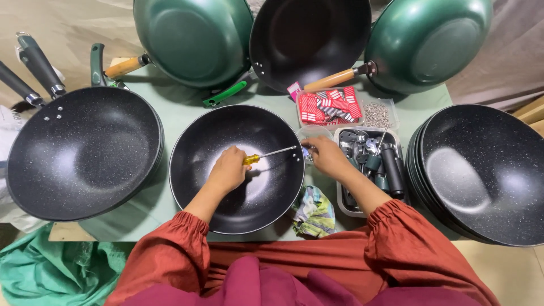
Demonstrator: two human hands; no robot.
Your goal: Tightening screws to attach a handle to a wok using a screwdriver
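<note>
Two hands work at the black wok (pixel 238 195) in the middle of the frame, which lies open side up on the pale green table (pixel 181 110) and has no handle yet. The left hand (pixel 228 170) is closed around the yellow grip of a screwdriver (pixel 266 154), its steel shaft reaching right to the wok's rim at the centre. The right hand (pixel 326 156) sits just outside that rim with its fingers pinched on some small part at the screw holes; what exactly it holds is too small to tell. Judging by this, the fastening on this wok is under way and not finished. At the right of the frame a stack of black woks (pixel 481 175) without handles suggests much is left to do, while along the top edge three woks already carry handles: a green one upside down (pixel 192 39), a black one (pixel 309 39) and another green one (pixel 428 42). At the left a further black wok (pixel 85 153) shows rivet holes near dark loose handles (pixel 34 68). Just right of the hands stands a white tray of dark handles and fittings (pixel 371 164), above it a clear box of red and white packets (pixel 330 106) and a small tub of screws (pixel 377 113). A crumpled cloth (pixel 313 214) lies below the right hand.
</note>
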